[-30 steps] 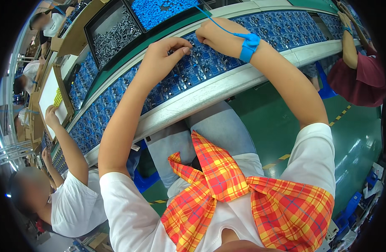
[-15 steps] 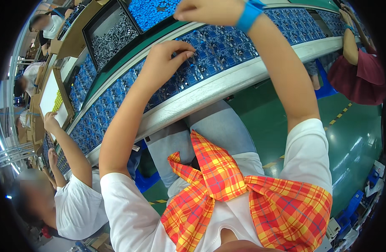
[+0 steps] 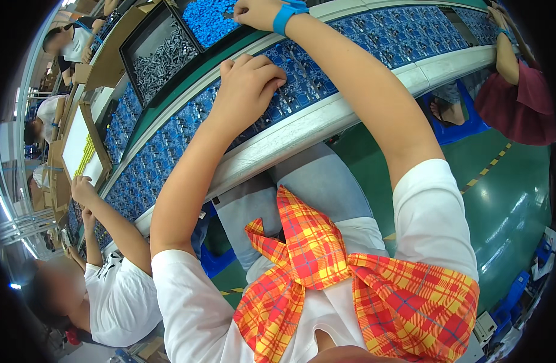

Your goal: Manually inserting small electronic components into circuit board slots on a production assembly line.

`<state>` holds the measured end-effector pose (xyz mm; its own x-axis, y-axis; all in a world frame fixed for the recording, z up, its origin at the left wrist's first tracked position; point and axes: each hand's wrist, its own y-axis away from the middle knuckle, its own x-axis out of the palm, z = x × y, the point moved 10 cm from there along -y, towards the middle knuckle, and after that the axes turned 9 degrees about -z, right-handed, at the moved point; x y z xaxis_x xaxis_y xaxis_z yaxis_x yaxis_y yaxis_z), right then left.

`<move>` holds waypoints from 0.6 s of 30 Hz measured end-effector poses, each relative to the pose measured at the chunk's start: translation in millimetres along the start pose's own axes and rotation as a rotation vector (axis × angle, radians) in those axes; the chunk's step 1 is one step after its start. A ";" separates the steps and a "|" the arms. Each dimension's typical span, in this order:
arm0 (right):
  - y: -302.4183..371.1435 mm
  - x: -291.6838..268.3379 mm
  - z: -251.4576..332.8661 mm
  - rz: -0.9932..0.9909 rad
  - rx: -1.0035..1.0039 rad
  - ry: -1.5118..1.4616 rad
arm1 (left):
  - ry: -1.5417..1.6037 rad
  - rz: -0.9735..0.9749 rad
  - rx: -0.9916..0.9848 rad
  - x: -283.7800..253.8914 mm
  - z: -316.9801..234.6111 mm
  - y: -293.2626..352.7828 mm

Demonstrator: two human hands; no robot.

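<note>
My left hand (image 3: 244, 91) is over a row of blue circuit boards (image 3: 151, 163) dotted with small parts. Its thumb and index finger are pinched together close to a board; whatever they hold is too small to name. Farther off, my right hand (image 3: 261, 13), with a blue wristband (image 3: 285, 17), reaches to the edge of a heap of small bright blue components (image 3: 202, 23) in a black tray. Its fingers are curled closed, and the fingertips hide anything between them. Beside the blue heap, grey cylindrical components (image 3: 160, 66) fill another compartment.
A pale metal rail (image 3: 326, 115) borders the near side of the boards, above my lap. On the left, a co-worker's hand (image 3: 84, 190) is near a cardboard box with yellow parts (image 3: 87, 154). Another person in a maroon top (image 3: 513, 112) sits at the right.
My right hand has moved left, from above the boards to the edge of the blue components. My left hand stays over the boards, its fingers more curled. The co-worker's hand at left shifted slightly.
</note>
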<state>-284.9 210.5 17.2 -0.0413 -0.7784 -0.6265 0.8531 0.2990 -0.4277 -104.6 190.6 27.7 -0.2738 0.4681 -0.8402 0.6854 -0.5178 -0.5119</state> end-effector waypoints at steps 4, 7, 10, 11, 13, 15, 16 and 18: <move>-8.5 -2.6 -7.7 -0.076 0.000 -0.109 | 0.005 -0.012 -0.008 0.3 -0.1 -0.1; -9.2 -4.6 -17.7 -0.108 0.128 -0.186 | -0.022 -0.018 0.003 -1.2 -2.6 0.6; -5.3 -25.2 -1.1 -0.328 -0.019 -0.145 | -0.117 -0.046 0.158 -4.4 -18.4 -1.9; -1.3 -36.9 5.8 -0.439 -0.092 -0.123 | -0.116 -0.051 0.156 -6.0 -18.7 -3.1; 8.4 -41.8 -11.1 -0.374 -0.018 -0.285 | -0.053 0.031 0.169 0.0 -20.1 -5.6; 40.6 -56.5 31.9 -0.221 0.018 -0.397 | -0.036 0.061 0.138 -8.2 -5.8 5.1; 61.3 -75.9 49.3 -0.163 -0.013 -0.325 | 0.016 -0.006 0.026 -20.5 12.6 5.9; 92.5 -81.5 29.0 -0.045 -0.155 -0.157 | 0.048 -0.148 -0.109 -48.9 52.6 4.6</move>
<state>-187.5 285.6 47.5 0.0144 -0.8658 -0.5002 0.7612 0.3338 -0.5560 -123.4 127.6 57.1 -0.3460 0.5685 -0.7464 0.7099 -0.3615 -0.6044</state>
